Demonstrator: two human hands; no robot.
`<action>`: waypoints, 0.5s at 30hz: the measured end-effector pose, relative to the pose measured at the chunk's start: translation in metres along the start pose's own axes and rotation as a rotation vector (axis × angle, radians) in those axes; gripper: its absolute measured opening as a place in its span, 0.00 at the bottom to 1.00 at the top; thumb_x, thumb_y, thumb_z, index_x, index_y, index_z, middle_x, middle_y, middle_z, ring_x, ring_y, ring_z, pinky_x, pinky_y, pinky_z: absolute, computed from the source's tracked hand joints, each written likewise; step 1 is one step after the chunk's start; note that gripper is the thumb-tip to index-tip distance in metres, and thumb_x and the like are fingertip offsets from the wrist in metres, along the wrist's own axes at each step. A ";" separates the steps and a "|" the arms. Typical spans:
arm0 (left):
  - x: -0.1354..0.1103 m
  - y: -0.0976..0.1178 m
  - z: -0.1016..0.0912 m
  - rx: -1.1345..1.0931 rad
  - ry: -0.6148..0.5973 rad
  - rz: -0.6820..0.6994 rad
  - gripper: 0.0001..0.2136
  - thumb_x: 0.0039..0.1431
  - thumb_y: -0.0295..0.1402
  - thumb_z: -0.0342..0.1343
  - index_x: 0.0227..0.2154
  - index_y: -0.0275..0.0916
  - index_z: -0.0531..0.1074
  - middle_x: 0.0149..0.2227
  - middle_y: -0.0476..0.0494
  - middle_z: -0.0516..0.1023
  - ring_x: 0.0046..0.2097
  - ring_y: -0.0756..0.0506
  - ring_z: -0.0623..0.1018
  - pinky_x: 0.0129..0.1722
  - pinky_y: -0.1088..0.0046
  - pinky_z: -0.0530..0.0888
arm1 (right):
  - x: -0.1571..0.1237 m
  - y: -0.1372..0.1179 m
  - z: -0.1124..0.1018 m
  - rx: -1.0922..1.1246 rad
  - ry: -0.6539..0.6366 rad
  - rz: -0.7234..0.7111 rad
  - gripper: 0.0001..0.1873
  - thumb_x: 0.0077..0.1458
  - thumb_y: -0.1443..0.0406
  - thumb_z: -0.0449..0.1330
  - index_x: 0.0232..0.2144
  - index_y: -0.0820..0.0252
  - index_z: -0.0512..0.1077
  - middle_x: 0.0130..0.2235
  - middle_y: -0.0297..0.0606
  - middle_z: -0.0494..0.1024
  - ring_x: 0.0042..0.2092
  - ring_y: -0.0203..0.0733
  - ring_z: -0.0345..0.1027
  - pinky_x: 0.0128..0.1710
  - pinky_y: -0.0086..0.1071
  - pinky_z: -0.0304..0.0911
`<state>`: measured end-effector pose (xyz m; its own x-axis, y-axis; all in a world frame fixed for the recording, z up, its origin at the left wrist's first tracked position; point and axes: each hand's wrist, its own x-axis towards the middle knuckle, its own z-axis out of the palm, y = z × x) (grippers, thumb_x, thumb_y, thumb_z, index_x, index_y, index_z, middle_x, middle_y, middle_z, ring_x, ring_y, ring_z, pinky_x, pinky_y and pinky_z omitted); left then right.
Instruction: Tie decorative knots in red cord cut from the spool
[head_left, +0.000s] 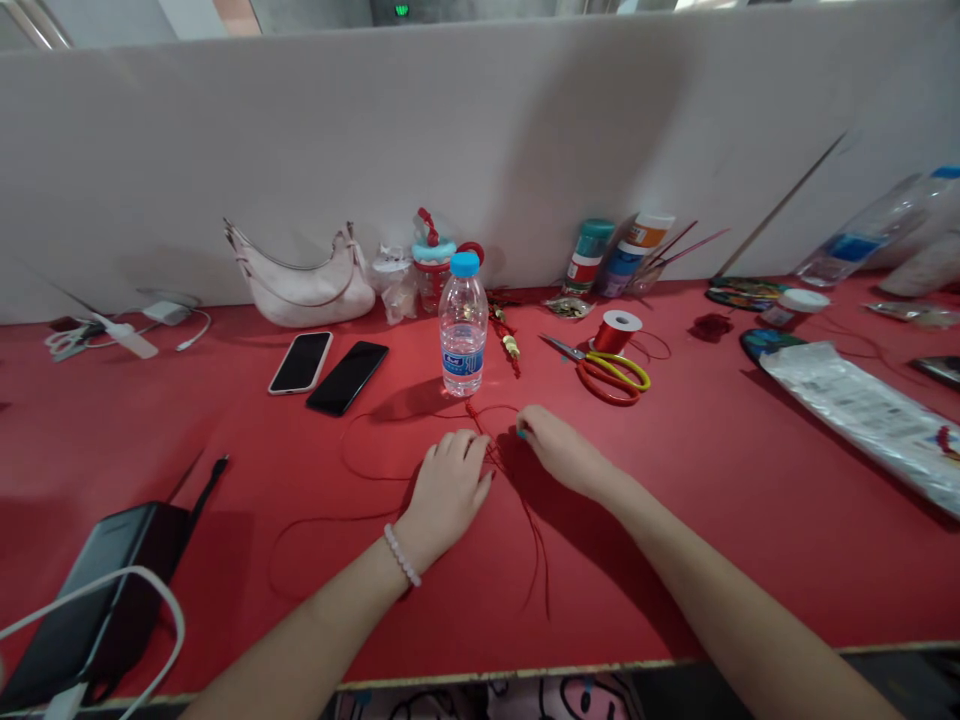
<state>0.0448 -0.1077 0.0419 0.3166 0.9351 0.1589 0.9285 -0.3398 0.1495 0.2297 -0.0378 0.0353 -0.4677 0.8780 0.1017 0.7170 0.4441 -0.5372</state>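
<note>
Thin red cord (540, 560) lies in loops and loose strands across the red table, with a small knotted part near the foot of a water bottle (463, 345). My left hand (448, 490), with a beaded bracelet at the wrist, lies palm down over the strands. Its fingers are stretched forward and the thumb stands apart; the fingertips touch the cord beside the knot. To the right, my right hand (559, 448) is closed in a pinch, where a strand arcing from the knot runs into its fingertips. The fingers' undersides are hidden.
Behind my right hand lie scissors (607, 378) and a red thread spool (618, 333). Two phones (349, 378) and a white handbag (307, 285) are at the back left. A black power bank (97, 595) sits front left; a plastic-wrapped package (862, 410) lies right.
</note>
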 end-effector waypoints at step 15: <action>-0.013 -0.028 0.016 0.193 -0.058 -0.314 0.30 0.63 0.45 0.41 0.64 0.34 0.47 0.66 0.30 0.42 0.64 0.28 0.48 0.56 0.40 0.54 | 0.017 0.042 -0.038 1.359 0.781 0.352 0.10 0.38 0.67 0.58 0.29 0.58 0.67 0.27 0.32 0.73 0.29 0.33 0.69 0.26 0.26 0.61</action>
<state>0.0178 -0.1083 0.0202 0.0161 0.9968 0.0777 0.9999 -0.0157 -0.0055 0.2717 0.0022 0.0463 0.2844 0.9583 -0.0286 -0.4412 0.1043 -0.8913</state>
